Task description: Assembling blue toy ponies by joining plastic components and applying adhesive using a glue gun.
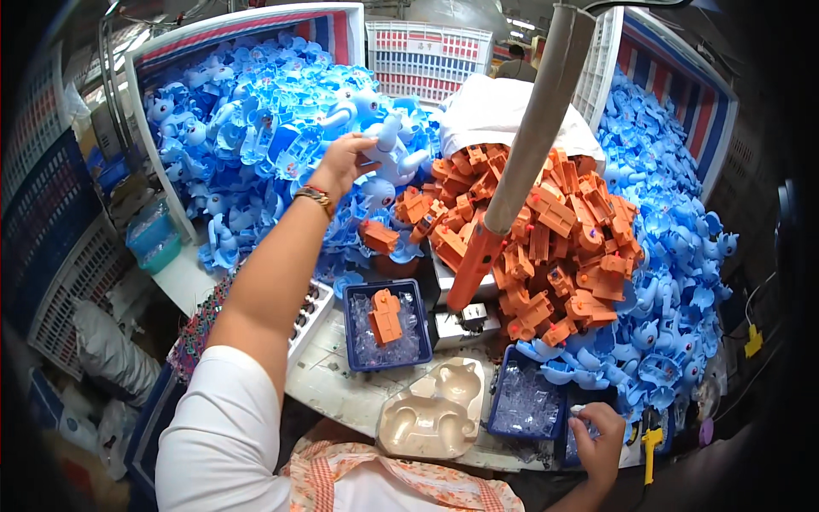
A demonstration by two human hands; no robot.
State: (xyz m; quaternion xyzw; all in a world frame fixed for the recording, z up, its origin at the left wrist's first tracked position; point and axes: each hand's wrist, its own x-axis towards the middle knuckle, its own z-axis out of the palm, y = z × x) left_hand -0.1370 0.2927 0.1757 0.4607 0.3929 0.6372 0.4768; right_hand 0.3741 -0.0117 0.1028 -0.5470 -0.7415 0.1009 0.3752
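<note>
Figure, blue (394,160), one, pony-like, at the front of the left heap of blue shells (247,128), toward the far edge of the desk (334,391); it lies just right of the left hand (348,162), whose fingertips meet its left side, though whether they are closed on it cannot be told. Piece, small and pale (577,410), one, kind too small to tell, pinched between thumb and forefinger of the right hand (601,437), low over a small blue tray (564,445) at the near edge of the desk, toward its right end. Parts, orange (559,256), many, heaped across the far middle of the desk before a white sack (486,111), right of the left hand and well apart from it. Shells, blue, a further heap (670,320), along the right end of the desk, beyond the right hand. Tray, navy (389,366), left of the middle of the desk, holding clear plastic pieces (408,344) with one orange housing (386,317) on top. Tray, second navy (520,433), near edge, just left of the right hand, filled with like clear pieces. Mould, tan (433,411), animal-shaped hollow, near edge, between both navy trays. Tool, orange-handled (478,264), one, tilted, above the middle of the desk.
</note>
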